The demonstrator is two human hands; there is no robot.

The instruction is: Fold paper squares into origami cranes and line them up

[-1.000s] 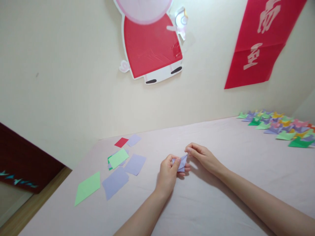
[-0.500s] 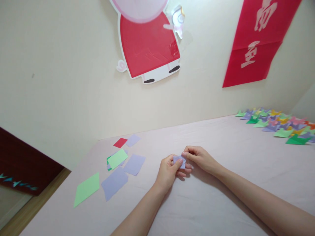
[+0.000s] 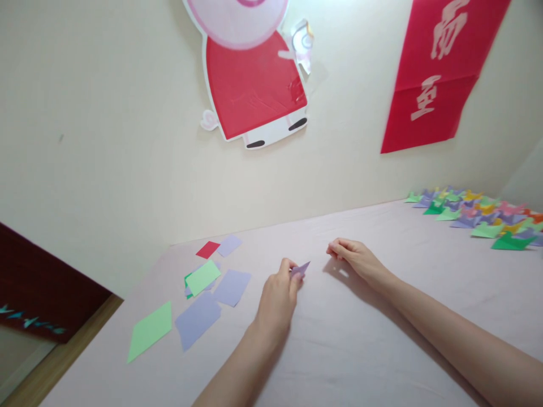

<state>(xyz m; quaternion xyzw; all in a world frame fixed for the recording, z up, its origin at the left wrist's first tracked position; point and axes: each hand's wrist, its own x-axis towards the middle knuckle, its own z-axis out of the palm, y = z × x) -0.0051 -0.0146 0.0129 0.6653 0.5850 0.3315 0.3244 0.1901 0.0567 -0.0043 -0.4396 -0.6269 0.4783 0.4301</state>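
My left hand [image 3: 280, 288] pinches a small folded piece of purple paper [image 3: 300, 269] between thumb and fingers, just above the pale cloth surface. A pointed corner of the paper sticks out to the right. Apart from it, to the right, is my right hand [image 3: 352, 254], its fingertips pressed together. Whether anything lies between those fingertips I cannot make out. Left of my left hand lie loose purple sheets [image 3: 232, 287], a light green sheet [image 3: 203, 278] overlapping others, and a bigger light green sheet [image 3: 150, 330].
A red paper piece [image 3: 207, 250] lies near the wall. Several folded colourful paper figures [image 3: 487, 229] stand in rows at the far right. A pig-shaped cut-out [image 3: 257, 85] and a red banner [image 3: 436, 79] hang on the wall behind the surface.
My right hand has let go of the purple paper and moved slightly right and away. My left hand has turned and shifted left, so the paper now shows edge-on with a point.
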